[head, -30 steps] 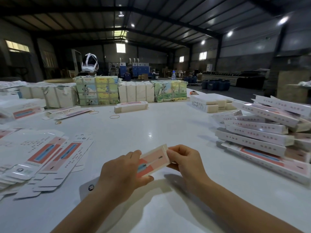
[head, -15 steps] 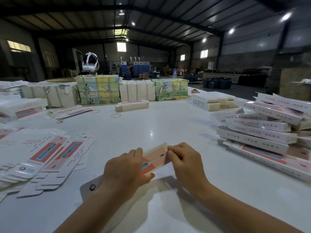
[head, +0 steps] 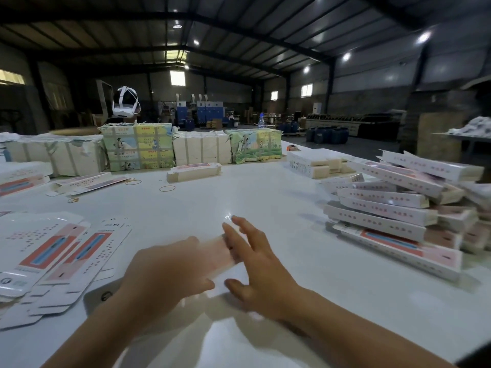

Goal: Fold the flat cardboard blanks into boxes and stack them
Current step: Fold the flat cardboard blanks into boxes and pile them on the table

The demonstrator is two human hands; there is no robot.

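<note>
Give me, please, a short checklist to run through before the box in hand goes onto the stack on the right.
1. Left hand has a grip on the box: ok.
2. Right hand holds the box: not ok, fingers spread straight.
3. Box fully folded, flaps tucked: cannot tell, blurred.
4. Table bare between box and stack: ok.
5. Stack level: not ok, top boxes lie tilted.
6. Flat blanks at hand: ok.

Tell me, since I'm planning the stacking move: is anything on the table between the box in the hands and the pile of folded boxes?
Nothing visible. Bare white table lies between the box, held by the left hand and right hand, and the pile of folded boxes to the right.
</note>
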